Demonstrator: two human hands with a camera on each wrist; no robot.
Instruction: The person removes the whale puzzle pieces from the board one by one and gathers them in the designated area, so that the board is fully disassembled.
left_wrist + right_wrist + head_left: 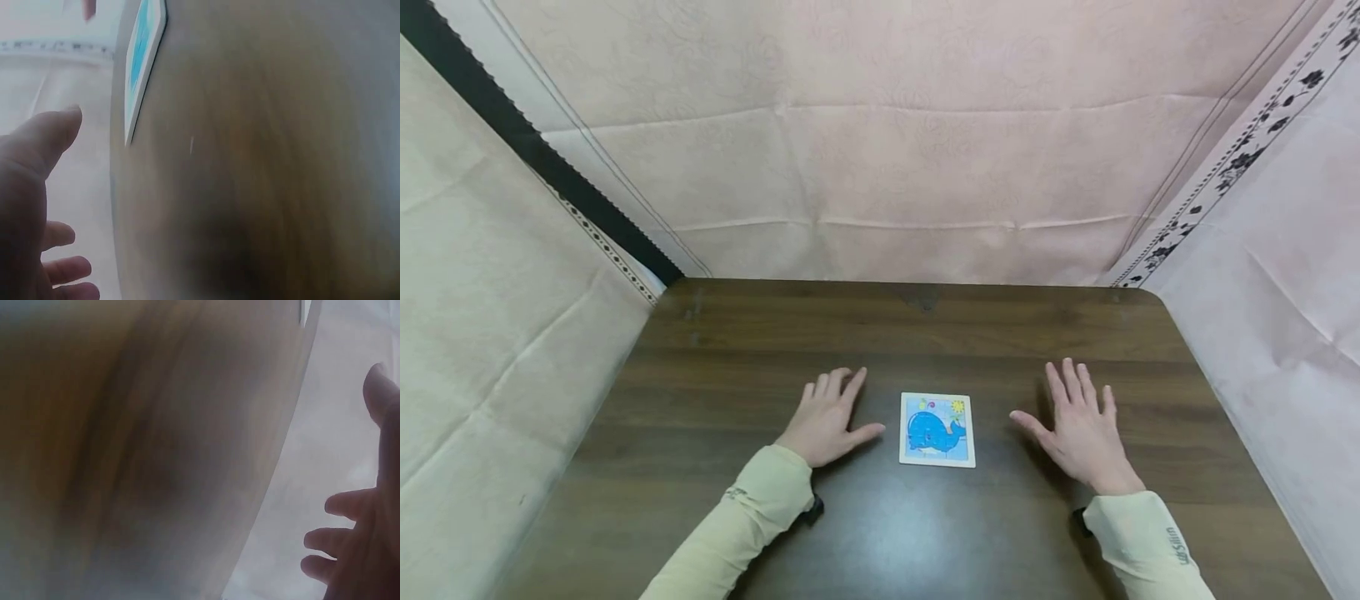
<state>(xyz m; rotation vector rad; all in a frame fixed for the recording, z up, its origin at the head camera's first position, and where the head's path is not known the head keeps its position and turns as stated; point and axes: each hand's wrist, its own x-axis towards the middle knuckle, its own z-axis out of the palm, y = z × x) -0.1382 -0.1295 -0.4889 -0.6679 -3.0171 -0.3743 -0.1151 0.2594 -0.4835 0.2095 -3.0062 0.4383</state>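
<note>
A square picture puzzle (937,431) with a blue whale, a yellow sun and a white border lies flat on the table between the two hands. To its left is my left hand (826,421), fingers spread and thumb pointing toward the puzzle without touching it. On the other side, farther off, my right hand (1084,433) has its fingers extended and holds nothing. In the left wrist view the puzzle (142,59) appears edge-on beyond the thumb. Only a sliver of its border shows at the top of the right wrist view.
The dark wooden table (737,333) has rounded far corners. Pale cloth (880,183) hangs behind it, with more cloth on both sides. A dark band (550,150) runs down the left cloth and a floral border (1240,162) down the right.
</note>
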